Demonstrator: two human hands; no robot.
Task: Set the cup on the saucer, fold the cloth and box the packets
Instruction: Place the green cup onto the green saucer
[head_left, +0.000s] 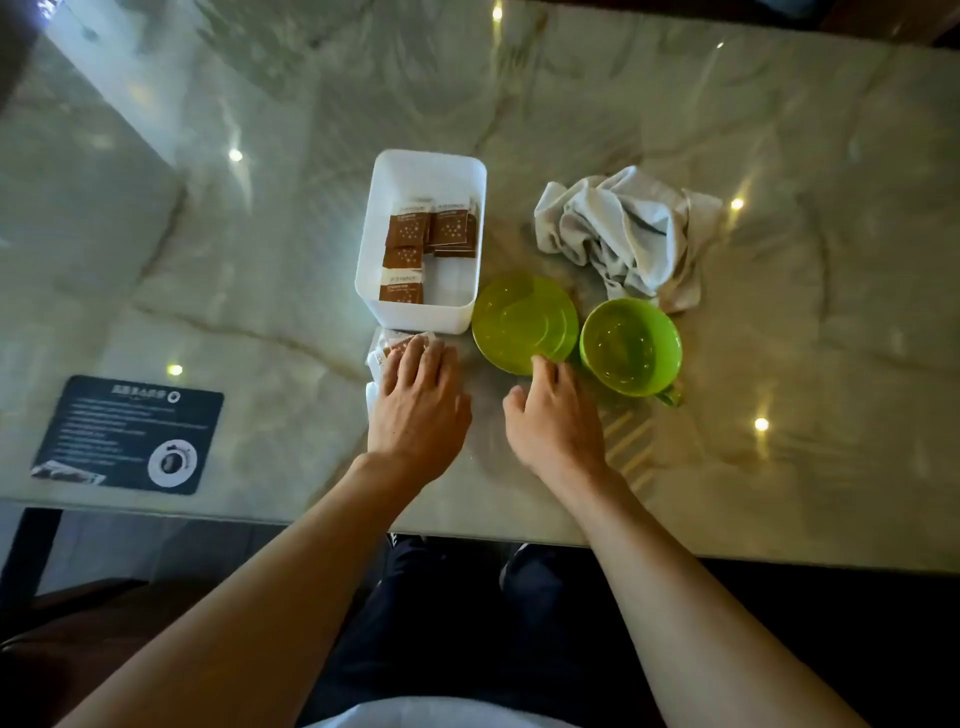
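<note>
Resting flat on loose packets (387, 349) at the bench (779, 156) near edge, left hand (420, 402) has fingers straight, gripping nothing. Right hand (551, 415): fingers loosely extended, tips touching the saucer (522, 322) near rim, nothing held. Cup (631, 345) sits on bench just right of saucer, not on it. Box (415, 239) beyond left hand holds several packets. Cloth (623, 228) lies crumpled behind cup. Dark card (130, 434) far left.
</note>
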